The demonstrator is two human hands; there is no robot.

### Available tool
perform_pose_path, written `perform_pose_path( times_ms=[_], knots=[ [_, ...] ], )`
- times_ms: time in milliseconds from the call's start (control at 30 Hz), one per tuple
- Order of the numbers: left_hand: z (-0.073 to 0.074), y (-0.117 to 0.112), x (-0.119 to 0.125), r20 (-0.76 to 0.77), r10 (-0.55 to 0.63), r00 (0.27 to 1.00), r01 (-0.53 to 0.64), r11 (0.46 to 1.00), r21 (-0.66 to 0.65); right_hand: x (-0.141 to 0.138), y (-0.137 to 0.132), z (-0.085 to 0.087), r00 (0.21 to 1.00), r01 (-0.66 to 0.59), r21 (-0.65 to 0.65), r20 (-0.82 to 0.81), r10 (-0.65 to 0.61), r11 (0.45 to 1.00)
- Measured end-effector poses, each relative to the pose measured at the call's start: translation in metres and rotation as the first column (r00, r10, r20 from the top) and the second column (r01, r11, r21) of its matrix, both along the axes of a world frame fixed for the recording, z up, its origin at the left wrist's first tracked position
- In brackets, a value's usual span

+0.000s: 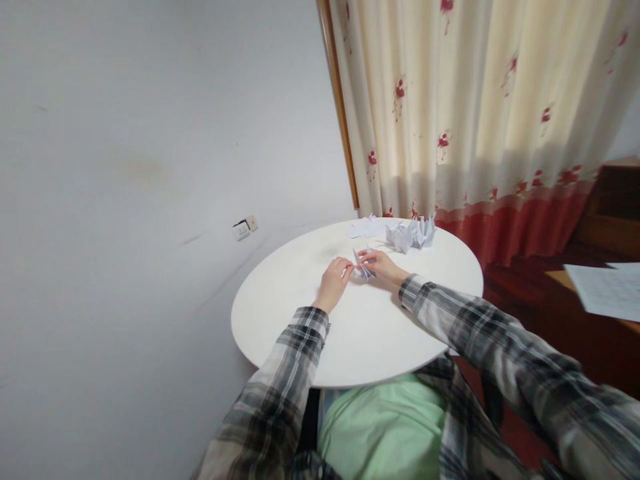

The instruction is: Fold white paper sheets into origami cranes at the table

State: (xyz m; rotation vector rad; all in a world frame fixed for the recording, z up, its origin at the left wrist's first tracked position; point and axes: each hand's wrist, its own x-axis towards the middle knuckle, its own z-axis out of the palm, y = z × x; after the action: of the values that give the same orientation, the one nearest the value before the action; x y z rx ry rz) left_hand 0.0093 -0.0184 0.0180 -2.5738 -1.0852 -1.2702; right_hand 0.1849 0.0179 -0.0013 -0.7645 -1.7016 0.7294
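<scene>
**Operator:** Where is the folded paper piece (pixel 363 268) sitting?

**Inspector:** It is resting low over the round white table (pixel 300 313), a little beyond the table's middle, directly between the two hands.

**Operator:** How is it looking?

**Inspector:** It is showing as a small, white, creased shape with pointed flaps standing upward. Finer fold detail is too small to read.

**Operator:** What is the left hand (pixel 334 279) doing?

**Inspector:** Its fingers are curling inward, and the fingertips (pixel 349 268) are pinching the left edge of the piece.

**Operator:** And the right hand (pixel 384 267)?

**Inspector:** It is lying palm down, with fingers closing on the right side of the same piece. Both hands are gripping nothing else.

**Operator:** What is lying nearby?

**Inspector:** A pile of folded paper figures (pixel 414 233) is sitting near the far rim, well apart from the hands. Flat white sheets (pixel 365 228) are lying just to the left of that pile. Plaid sleeves (pixel 300 347) are covering both forearms. A flowered curtain (pixel 475 120) is hanging behind the table.
</scene>
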Motion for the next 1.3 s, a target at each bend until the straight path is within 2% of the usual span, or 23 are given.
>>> perform_pose_path(
  times_ms=[200,333,600,800,1000,1300],
  knots=[
    [-0.002,0.000,0.003,0.050,-0.001,0.999,0.007,0.992,-0.128,-0.001,-0.001,0.000,0.999,0.037,-0.003,0.004,-0.037,0.999],
    [-0.003,0.000,0.004,0.083,-0.014,0.996,0.025,0.992,-0.127,-0.002,-0.001,0.000,0.999,0.053,0.020,-0.008,-0.053,0.998],
    [-0.003,0.000,0.005,0.161,-0.047,0.986,0.066,0.991,-0.119,-0.003,-0.002,0.002,0.998,0.052,-0.017,-0.047,-0.053,0.998],
    [-0.003,0.001,0.006,0.206,-0.032,0.978,0.063,0.988,-0.142,-0.004,-0.006,0.006,0.996,0.051,0.028,-0.072,-0.048,0.998],
    [-0.006,0.004,0.007,0.240,-0.035,0.970,0.080,0.980,-0.180,-0.002,-0.007,0.010,0.997,0.046,0.021,-0.061,-0.045,0.999],
    [-0.008,0.006,0.003,0.153,-0.022,0.988,0.053,0.979,-0.198,-0.002,-0.014,0.013,0.997,0.030,0.029,-0.069,-0.028,0.999]
  ],
)
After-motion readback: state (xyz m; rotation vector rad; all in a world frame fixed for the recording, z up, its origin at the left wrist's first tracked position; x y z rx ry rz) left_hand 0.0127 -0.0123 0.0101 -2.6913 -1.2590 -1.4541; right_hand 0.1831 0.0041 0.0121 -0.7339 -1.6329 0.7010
